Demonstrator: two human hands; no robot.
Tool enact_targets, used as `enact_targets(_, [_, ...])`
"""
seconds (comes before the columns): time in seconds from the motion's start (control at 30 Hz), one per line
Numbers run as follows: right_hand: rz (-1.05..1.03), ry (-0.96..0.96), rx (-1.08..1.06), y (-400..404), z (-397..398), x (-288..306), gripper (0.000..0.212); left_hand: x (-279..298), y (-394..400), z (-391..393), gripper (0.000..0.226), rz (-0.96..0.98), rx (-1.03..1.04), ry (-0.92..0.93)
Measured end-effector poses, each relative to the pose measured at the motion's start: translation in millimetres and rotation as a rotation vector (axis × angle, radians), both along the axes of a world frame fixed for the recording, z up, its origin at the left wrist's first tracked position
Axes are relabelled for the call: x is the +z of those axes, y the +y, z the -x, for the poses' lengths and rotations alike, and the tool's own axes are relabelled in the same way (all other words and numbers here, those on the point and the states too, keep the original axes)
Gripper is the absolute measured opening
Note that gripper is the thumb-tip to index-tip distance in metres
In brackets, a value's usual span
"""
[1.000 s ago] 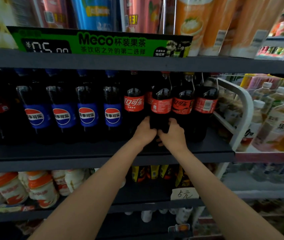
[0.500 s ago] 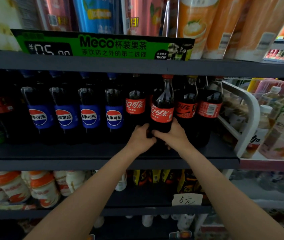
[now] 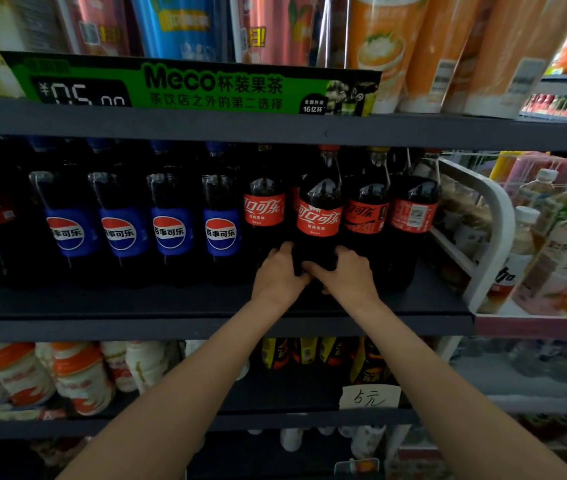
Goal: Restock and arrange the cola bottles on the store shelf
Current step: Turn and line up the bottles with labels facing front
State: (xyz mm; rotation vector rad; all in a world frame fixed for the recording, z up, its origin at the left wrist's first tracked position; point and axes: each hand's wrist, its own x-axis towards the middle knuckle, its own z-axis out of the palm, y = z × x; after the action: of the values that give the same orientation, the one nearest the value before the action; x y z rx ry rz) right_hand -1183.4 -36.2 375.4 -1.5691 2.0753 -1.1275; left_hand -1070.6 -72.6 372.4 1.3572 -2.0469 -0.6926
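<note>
Gripping the lower body of a dark plastic cola bottle with a red label and red cap (image 3: 319, 216), the left hand (image 3: 277, 277) and the right hand (image 3: 346, 273) curl round it from either side, fingers clamped on the plastic just below the label. The bottle stands upright at the front of the dark metal shelf (image 3: 206, 306), directly above the grip, its cap close under the shelf board overhead.

A second ago the label was turned partly away, with only its edge and small print showing. Half a second ago the white script had come round to the front, and it now faces squarely outward, so the hands have been rotating the bottle to face it. Judging from this, the facing step for this bottle is about finished.

Just left of the grip stands another red-labelled cola bottle (image 3: 264, 209) with its script forward. Just right of it, a third red-labelled bottle (image 3: 365, 213) is only partly turned, and the far-right bottle (image 3: 412, 216) shows its barcode, so both likely need turning next. Further left runs a row of blue-labelled cola bottles (image 3: 143, 233), already facing out. Whether the held bottle's base rests on the shelf or hangs slightly lifted cannot be told, as the hands and shadow hide it.
</note>
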Motion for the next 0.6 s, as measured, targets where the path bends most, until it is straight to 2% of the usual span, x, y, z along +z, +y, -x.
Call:
enact_targets(0.1, [-0.01, -0.037, 0.031, 0.9, -1.6, 2.1, 0.043, 0.4, -0.8, -3.7, 0.057, 0.037, 0.018, -0.018])
enact_targets(0.23, [-0.03, 0.052, 0.031, -3.5, -9.4, 5.2, 0.05, -0.2, -0.8, -9.6, 0.044, 0.088, 0.036, -0.008])
enact_targets(0.4, [-0.108, -0.099, 0.048, -11.5, -10.1, 13.5, 0.053, 3.6, 0.1, -20.7, 0.024, 0.134, 0.147, -0.053])
enact_targets(0.47, [-0.13, -0.112, 0.042, -13.4, -10.7, 14.0, 0.058, 5.4, 3.7, -29.3, 0.027, 0.202, 0.211, -0.189])
enact_targets(0.53, [-0.151, -0.109, 0.055, -15.9, -10.3, 14.8, 0.061, 8.4, 6.6, -35.7, 0.033, 0.274, 0.21, -0.439])
enact_targets(0.6, [-0.198, -0.107, 0.057, -19.2, -9.9, 18.6, 0.064, 12.5, 7.9, -37.2, 0.036, 0.287, 0.191, -0.595])
